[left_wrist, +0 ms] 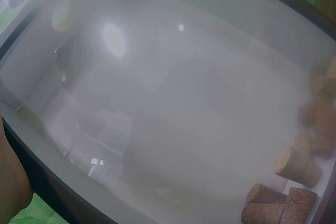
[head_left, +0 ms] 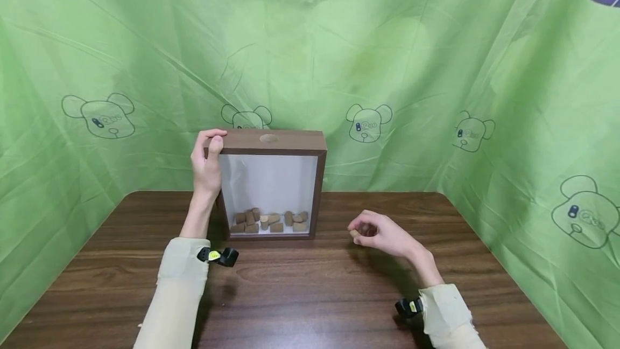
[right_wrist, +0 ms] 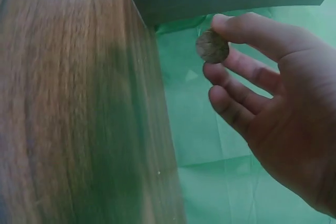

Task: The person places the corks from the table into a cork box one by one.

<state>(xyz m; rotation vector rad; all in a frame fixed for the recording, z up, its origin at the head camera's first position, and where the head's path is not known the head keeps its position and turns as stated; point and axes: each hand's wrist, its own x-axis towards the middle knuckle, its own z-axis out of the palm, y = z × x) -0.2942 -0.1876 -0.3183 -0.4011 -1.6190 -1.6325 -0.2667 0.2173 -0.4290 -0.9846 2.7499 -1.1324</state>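
Observation:
A brown-framed shadow box (head_left: 321,187) with a clear front and a round hole (head_left: 269,138) in its top stands upright on the table. My left hand (head_left: 207,166) grips its top left corner, thumb on the near side. Several corks (head_left: 252,222) lie in a loose pile along the bottom inside; the left wrist view shows these corks (left_wrist: 296,163) through the glossy pane. To the right of the box, above the table, my right hand (head_left: 382,235) pinches a single cork (right_wrist: 212,46) between thumb and fingers, its round end showing in the right wrist view.
The dark wooden table (head_left: 290,295) reaches back to a green curtain (head_left: 310,58) printed with bear heads, which hangs behind and at both sides. The box stands near the table's back edge. Each wrist wears a black strap-like device (head_left: 409,307).

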